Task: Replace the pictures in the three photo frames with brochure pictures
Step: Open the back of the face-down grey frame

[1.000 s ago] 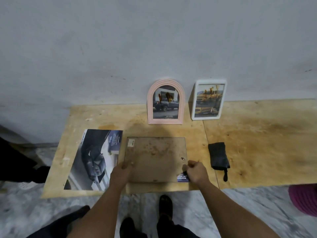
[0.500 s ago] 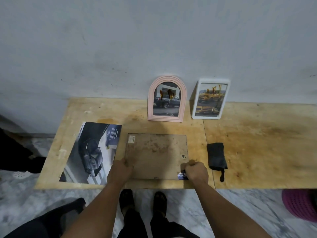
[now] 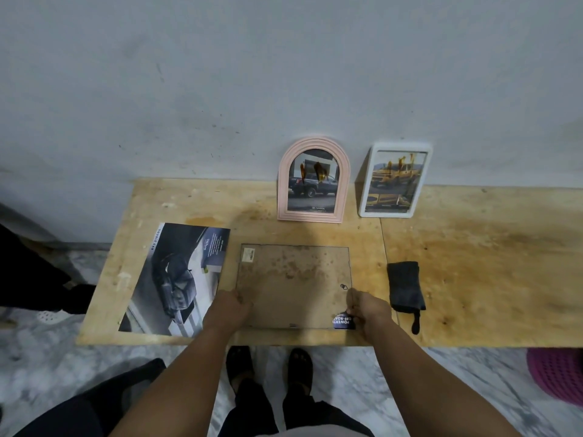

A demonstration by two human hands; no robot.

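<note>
Stained fibreboard frame back (image 3: 293, 279), seemingly; glossy brochure (image 3: 176, 279).

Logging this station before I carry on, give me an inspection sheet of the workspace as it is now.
Surface: plywood table, stained.
Job's things: face-down frame; pink arched frame and white frame against the wall; brochure lying left.
Clutter: dark cloth.
Hands: left hand on the frame's near-left corner; right hand pinching at its near-right corner.
Cables: nothing seen.
Surroundings: grey wall, marble floor, pink basket.
</note>
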